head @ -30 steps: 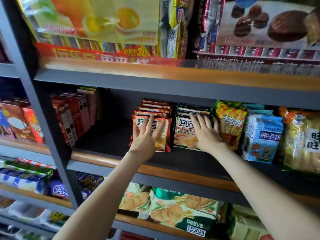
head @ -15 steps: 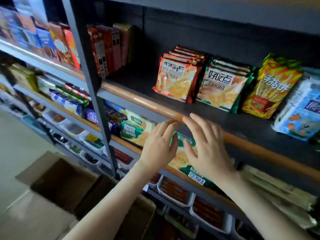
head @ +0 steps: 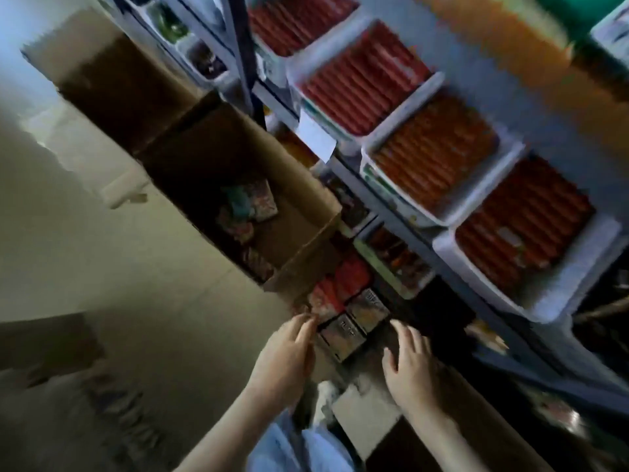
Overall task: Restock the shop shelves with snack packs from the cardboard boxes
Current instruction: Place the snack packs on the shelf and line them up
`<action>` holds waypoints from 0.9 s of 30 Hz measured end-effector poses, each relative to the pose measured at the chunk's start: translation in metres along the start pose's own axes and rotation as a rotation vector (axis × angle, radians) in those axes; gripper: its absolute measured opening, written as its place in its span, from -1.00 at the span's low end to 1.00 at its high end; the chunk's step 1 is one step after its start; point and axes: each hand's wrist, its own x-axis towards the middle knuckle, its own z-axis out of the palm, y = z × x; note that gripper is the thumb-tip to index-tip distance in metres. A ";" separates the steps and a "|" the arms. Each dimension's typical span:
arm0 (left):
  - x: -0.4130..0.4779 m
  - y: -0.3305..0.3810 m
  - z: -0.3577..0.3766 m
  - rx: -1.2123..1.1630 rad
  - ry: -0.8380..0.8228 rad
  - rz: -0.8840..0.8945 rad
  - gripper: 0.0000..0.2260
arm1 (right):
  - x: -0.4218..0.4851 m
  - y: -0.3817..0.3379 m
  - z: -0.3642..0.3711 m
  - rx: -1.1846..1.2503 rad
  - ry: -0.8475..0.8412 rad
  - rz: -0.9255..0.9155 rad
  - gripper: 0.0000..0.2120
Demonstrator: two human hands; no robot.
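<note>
The view is blurred and points down at the floor. An open cardboard box [head: 299, 195] holds a few snack packs [head: 250, 202] at its bottom. Nearer to me lie more snack packs: red ones [head: 340, 284] and dark ones [head: 354, 321], seemingly in a second box. My left hand [head: 284, 356] hovers just left of the dark packs with fingers loosely bent. My right hand [head: 406, 362] hovers just right of them, fingers spread. Neither hand holds anything.
White trays [head: 401, 158] of red and orange sausage-like snacks line the lower shelves on the right. A grey shelf upright [head: 241, 59] stands behind the box. Another brown box [head: 112, 73] sits at upper left. Pale floor [head: 85, 233] lies to the left.
My head has tipped down from the shelves to the boxes on the floor. Both hands have left the shelf edge and dropped towards the packs below.
</note>
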 end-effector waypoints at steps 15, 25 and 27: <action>0.061 -0.222 0.332 0.391 -0.170 0.205 -0.42 | 0.128 0.173 0.382 -0.279 -0.357 0.232 -0.18; 0.063 -0.218 0.333 0.348 -0.130 0.272 -0.41 | 0.143 0.162 0.375 -0.187 -0.267 0.308 -0.03; 0.070 -0.209 0.329 0.312 -0.086 0.385 -0.37 | 0.136 0.151 0.371 -0.272 -0.282 0.266 -0.17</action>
